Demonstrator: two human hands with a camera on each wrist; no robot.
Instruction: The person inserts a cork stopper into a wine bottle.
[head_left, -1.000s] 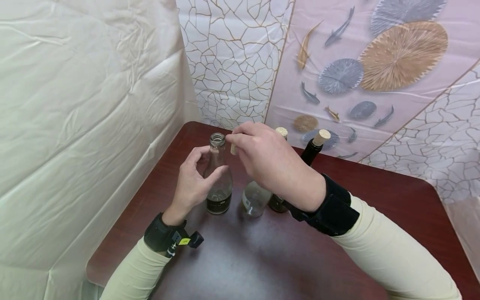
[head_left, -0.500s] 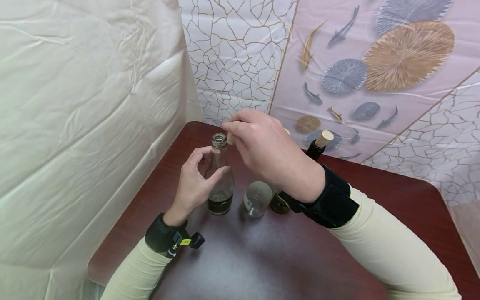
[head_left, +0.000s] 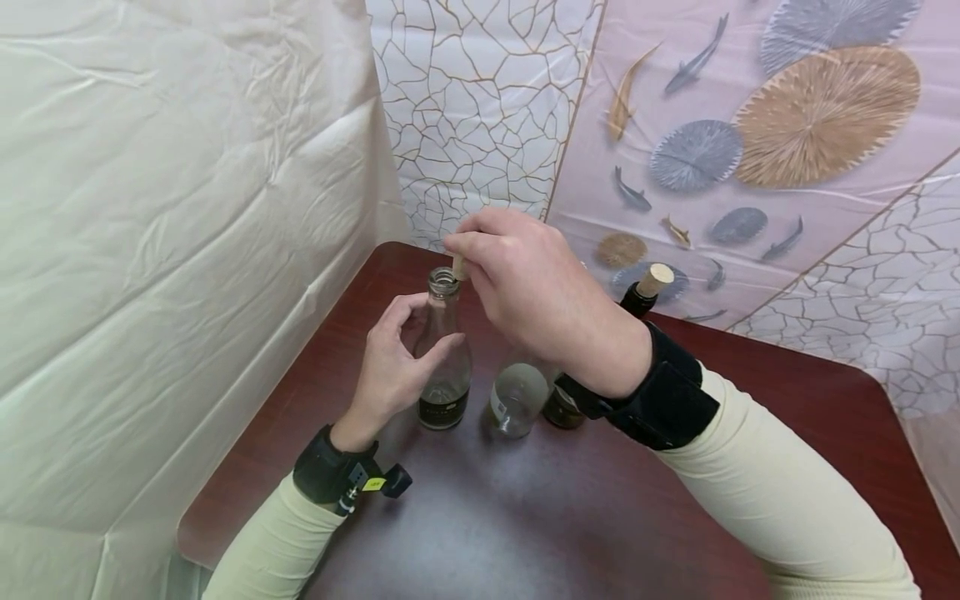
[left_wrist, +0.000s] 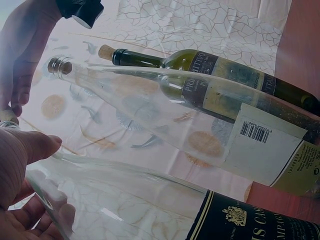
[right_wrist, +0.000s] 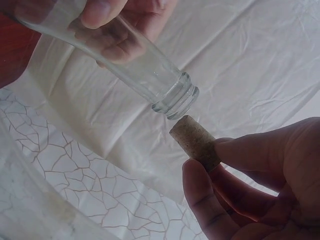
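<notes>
My left hand (head_left: 397,354) curls round the upper part of a clear glass bottle (head_left: 452,379) that stands upright on the table; its dark label (left_wrist: 245,220) shows in the left wrist view. Between thumb and fingers, my right hand (head_left: 543,292) pinches a cork (right_wrist: 194,142). The right wrist view shows the cork's end just outside the bottle's open mouth (right_wrist: 177,100), seemingly a small gap apart. In the head view, the cork is mostly hidden by the fingers and sits beside the rim.
To the right stands a second clear bottle (left_wrist: 255,145) with a barcode label, its top hidden by my right hand in the head view. Beyond it is a dark green wine bottle (left_wrist: 235,75) with a cork (head_left: 657,279) in its neck. Cloth-covered walls (head_left: 225,208) border the red-brown table (head_left: 787,375).
My right hand has risen slightly, bringing the cork left and up to the bottle's rim. The left hand keeps its hold on the bottle. The head view has shifted a little.
</notes>
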